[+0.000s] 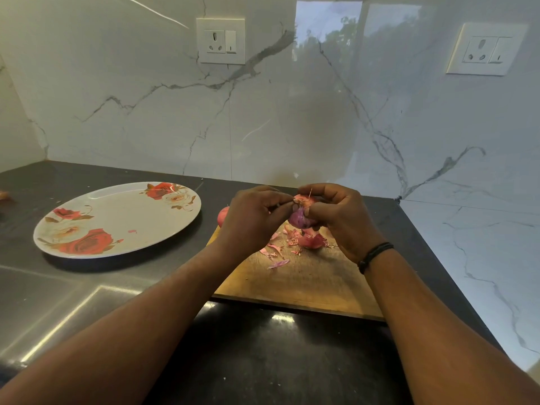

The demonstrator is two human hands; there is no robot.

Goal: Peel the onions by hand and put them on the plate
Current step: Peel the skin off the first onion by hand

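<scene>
Fingers curled on both sides around a red onion [302, 214], held up over the far end of a wooden cutting board [304, 282]. Left hand [254, 217] at the onion's nine o'clock, thumb and forefinger pinched tight at its upper tip, on what looks like a flap of dry skin, though too small to tell for sure. Right hand [340, 217] at three o'clock, fingers wrapped over the top and thumb pressed against the near side, gripping the bulb. Onion's long axis roughly upright, tilted a little; papery pink tip with a thin dry strand pointing to about twelve o'clock, bare purple flesh showing toward six. Black bands [375, 255] around the right wrist. Directly under the hands, scattered pink peel scraps [295, 244] on the board, some curled, one larger shell-shaped piece among them. A second onion [223, 216] just beside the board's far left corner, mostly hidden behind the left hand. Out at nine o'clock from the hands, well apart, a floral plate [117, 220] flat on the dark countertop [263, 361], with one small pink fleck on it and no onion. Beyond, at twelve o'clock, a marble-look wall [292, 112] with two switch sockets [220, 40].
</scene>
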